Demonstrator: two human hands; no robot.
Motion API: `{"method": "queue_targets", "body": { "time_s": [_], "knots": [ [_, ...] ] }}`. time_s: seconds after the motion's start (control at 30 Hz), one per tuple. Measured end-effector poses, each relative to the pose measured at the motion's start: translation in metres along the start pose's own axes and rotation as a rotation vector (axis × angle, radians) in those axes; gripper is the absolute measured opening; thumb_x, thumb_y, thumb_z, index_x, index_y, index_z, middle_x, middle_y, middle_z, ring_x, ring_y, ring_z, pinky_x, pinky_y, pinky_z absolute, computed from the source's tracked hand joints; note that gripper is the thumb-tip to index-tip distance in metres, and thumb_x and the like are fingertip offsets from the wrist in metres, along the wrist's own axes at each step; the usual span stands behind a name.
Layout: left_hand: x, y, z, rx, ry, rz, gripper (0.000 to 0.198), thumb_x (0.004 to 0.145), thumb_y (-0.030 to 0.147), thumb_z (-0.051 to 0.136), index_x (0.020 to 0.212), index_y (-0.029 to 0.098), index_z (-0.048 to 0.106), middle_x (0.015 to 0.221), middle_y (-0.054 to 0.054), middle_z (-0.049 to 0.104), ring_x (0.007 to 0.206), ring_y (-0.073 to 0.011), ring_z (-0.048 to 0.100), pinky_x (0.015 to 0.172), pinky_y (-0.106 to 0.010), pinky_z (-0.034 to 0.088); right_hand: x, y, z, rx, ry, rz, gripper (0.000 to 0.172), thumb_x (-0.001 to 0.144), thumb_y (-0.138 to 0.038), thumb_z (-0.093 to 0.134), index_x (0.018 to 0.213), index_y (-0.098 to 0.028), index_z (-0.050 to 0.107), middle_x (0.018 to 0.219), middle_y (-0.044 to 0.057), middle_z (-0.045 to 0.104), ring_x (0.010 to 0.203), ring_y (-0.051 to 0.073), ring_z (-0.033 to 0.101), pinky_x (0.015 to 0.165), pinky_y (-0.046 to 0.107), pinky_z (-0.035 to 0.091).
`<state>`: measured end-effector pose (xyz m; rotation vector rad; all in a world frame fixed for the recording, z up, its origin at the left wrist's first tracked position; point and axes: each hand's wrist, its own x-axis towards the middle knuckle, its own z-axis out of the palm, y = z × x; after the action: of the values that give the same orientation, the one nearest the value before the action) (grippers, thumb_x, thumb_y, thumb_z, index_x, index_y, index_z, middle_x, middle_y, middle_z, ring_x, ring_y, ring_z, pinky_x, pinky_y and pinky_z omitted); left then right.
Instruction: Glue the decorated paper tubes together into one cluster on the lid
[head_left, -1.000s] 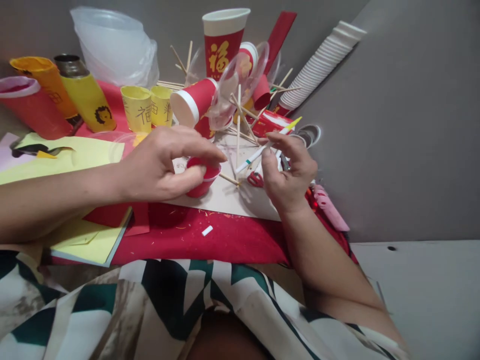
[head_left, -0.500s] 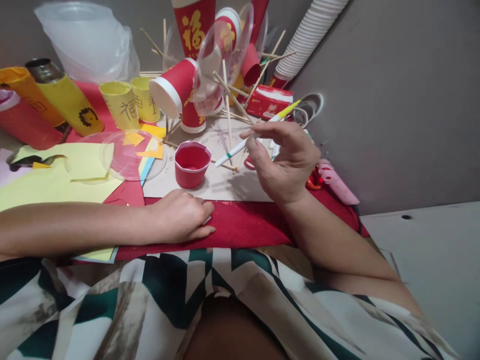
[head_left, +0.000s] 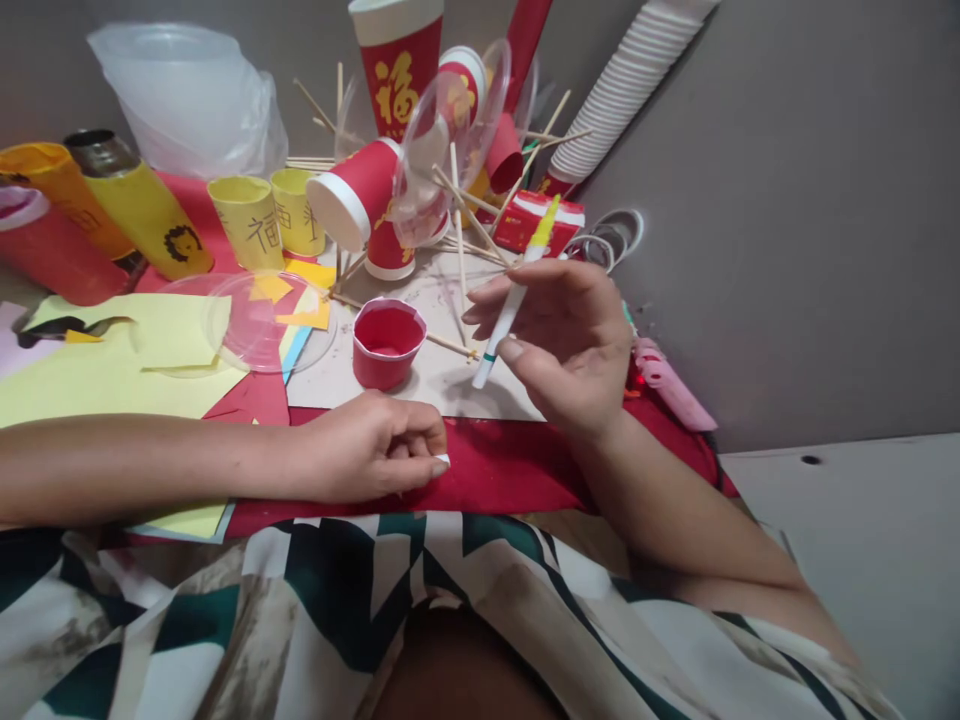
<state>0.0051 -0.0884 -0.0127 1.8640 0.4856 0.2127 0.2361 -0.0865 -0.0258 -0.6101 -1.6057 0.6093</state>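
A white marker [head_left: 508, 318] with a yellow end and a green band slants between the thumb and fingers of my right hand [head_left: 574, 345], above the table. Its yellow end points up and away, its white end down toward me. My left hand [head_left: 382, 445] rests closed at the table's near edge. Only a small white bit [head_left: 443, 459] shows at its fingertips; the rest is hidden by the fingers. Just beyond the left hand stands a small red paper cup [head_left: 388, 350] with a pale rim, upright on a white sheet [head_left: 457, 392].
Behind stands a build of red paper cups [head_left: 397, 80], clear lids and wooden sticks. Yellow paper cups [head_left: 247, 225] and paper-wrapped tubes [head_left: 150, 220] are on the left, near yellow paper [head_left: 97, 385]. To the right lie a pink glue gun [head_left: 673, 385] and a red box [head_left: 536, 222].
My right hand has turned the marker more upright and its white end has come nearer me. My left hand has shifted slightly right and rolled, so the white bit now shows.
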Motion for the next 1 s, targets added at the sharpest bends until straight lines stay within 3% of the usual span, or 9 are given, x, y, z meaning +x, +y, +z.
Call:
{"method": "queue_targets", "body": {
  "time_s": [0.1,0.2,0.37,0.53,0.67,0.83,1.0],
  "knots": [
    [-0.003,0.002,0.006,-0.209,-0.044,-0.074,0.02,0.095,0.033,0.061,0.085,0.018,0.055,0.064,0.004,0.06,0.051,-0.0064,0.049,0.049,-0.016,0.039,0.0,-0.005,0.0,-0.022,-0.033,0.047,0.044,0.089,-0.033,0.077,0.13,-0.037,0.065,0.123,0.0,0.077,0.104,0.02,0.077,0.083,0.036,0.067],
    [-0.005,0.002,0.012,-0.239,-0.002,-0.05,0.015,0.096,0.031,0.061,0.094,0.016,0.063,0.067,0.004,0.06,0.052,-0.006,0.049,0.049,-0.016,0.042,-0.001,-0.006,0.002,-0.074,0.002,0.074,0.041,0.087,-0.038,0.079,0.125,-0.035,0.065,0.119,0.001,0.079,0.104,0.022,0.077,0.081,0.037,0.067],
    [-0.005,-0.001,0.013,-0.193,0.213,0.052,0.018,0.095,0.026,0.064,0.108,0.015,0.071,0.078,0.0,0.069,0.066,-0.0091,0.064,0.065,-0.019,0.054,-0.001,-0.005,0.009,-0.138,0.253,-0.04,0.017,0.096,-0.043,0.072,0.107,-0.03,0.07,0.084,-0.004,0.077,0.071,0.013,0.075,0.061,0.026,0.061],
    [-0.002,-0.004,0.011,-0.404,0.39,0.14,0.013,0.098,0.025,0.064,0.107,0.016,0.061,0.081,0.001,0.07,0.062,-0.0071,0.067,0.062,-0.017,0.056,0.005,-0.008,0.014,-0.139,0.47,-0.208,0.025,0.098,-0.052,0.065,0.086,-0.033,0.077,0.06,-0.005,0.058,0.041,0.01,0.052,0.036,0.026,0.04],
    [0.001,-0.004,0.009,-0.461,0.392,0.133,0.018,0.098,0.027,0.066,0.112,0.016,0.061,0.081,0.001,0.073,0.061,-0.0072,0.067,0.062,-0.018,0.058,0.003,-0.015,0.019,-0.054,0.39,-0.14,0.028,0.097,-0.05,0.067,0.078,-0.031,0.077,0.056,-0.003,0.054,0.04,0.012,0.047,0.034,0.028,0.034],
    [0.002,-0.006,0.006,-0.462,0.396,0.099,0.016,0.097,0.028,0.068,0.105,0.015,0.065,0.091,-0.004,0.08,0.067,-0.0086,0.073,0.068,-0.019,0.061,-0.006,-0.019,0.024,0.032,0.313,-0.02,0.019,0.096,-0.039,0.071,0.082,-0.027,0.073,0.056,-0.005,0.055,0.043,0.011,0.052,0.04,0.025,0.044],
    [0.002,-0.007,0.004,-0.462,0.376,0.105,0.012,0.096,0.025,0.069,0.101,0.015,0.068,0.093,-0.004,0.082,0.068,-0.0074,0.074,0.069,-0.016,0.062,-0.011,-0.019,0.023,0.059,0.277,0.093,0.018,0.094,-0.04,0.073,0.083,-0.026,0.07,0.059,-0.005,0.058,0.046,0.011,0.056,0.044,0.025,0.049]
  ]
}}
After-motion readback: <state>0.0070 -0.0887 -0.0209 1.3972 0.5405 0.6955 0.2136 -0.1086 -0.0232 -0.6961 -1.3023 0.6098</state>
